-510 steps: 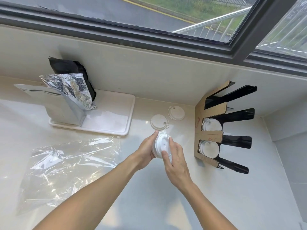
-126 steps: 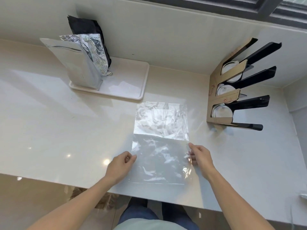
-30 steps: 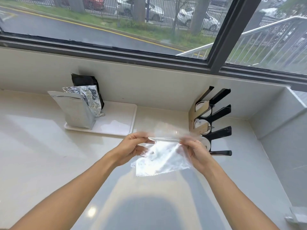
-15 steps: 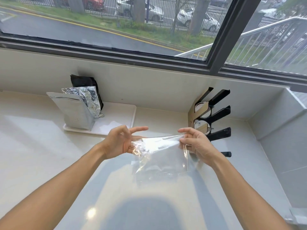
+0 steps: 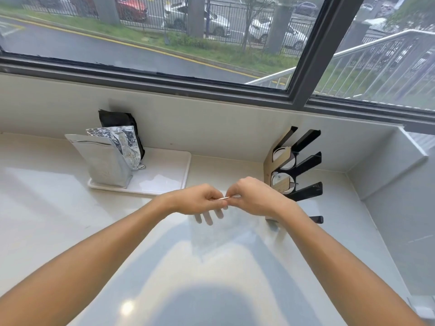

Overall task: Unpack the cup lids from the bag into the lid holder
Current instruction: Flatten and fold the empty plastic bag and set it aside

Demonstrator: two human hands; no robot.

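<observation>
While pinched, bag (image 5: 221, 234) hanging downward

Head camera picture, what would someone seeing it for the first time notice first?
First, the two hands meeting mid-counter: the left hand and right hand pinch the top edge of a clear plastic bag that hangs below them. Next, the black and cardboard lid holder at the right by the wall, white lids in its slots. Then the silver foil pouches standing on a white tray at the left.
</observation>
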